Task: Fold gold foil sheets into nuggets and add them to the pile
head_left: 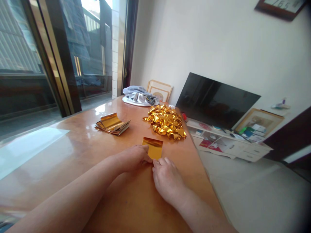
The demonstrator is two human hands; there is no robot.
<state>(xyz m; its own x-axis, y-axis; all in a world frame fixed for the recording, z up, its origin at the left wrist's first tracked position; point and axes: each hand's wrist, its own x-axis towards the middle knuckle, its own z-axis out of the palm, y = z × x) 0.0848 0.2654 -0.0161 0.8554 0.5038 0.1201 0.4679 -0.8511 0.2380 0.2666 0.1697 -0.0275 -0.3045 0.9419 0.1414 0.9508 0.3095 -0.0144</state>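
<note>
A small sheet of shiny gold foil paper [155,149] lies on the wooden table in front of me, its far edge curling up slightly. My left hand [137,157] has its fingers closed on the sheet's near left side. At the near right corner, my right hand [167,176] pinches the edge, its fingertips almost meeting those of the left. The near edge of the sheet is partly hidden by my fingers. Left of and beyond my hands sits a stack of gold foil sheets [113,124], the top one curled. Farther off is a heap of folded gold foil pieces [167,123].
The glossy wooden table [126,200] ends along a right edge above a pale floor. At its far end lie a bundle of cloth [139,97] and picture frames [160,89]. A television [216,100] stands on a white cabinet [228,145]. Glass doors [55,58] are at left.
</note>
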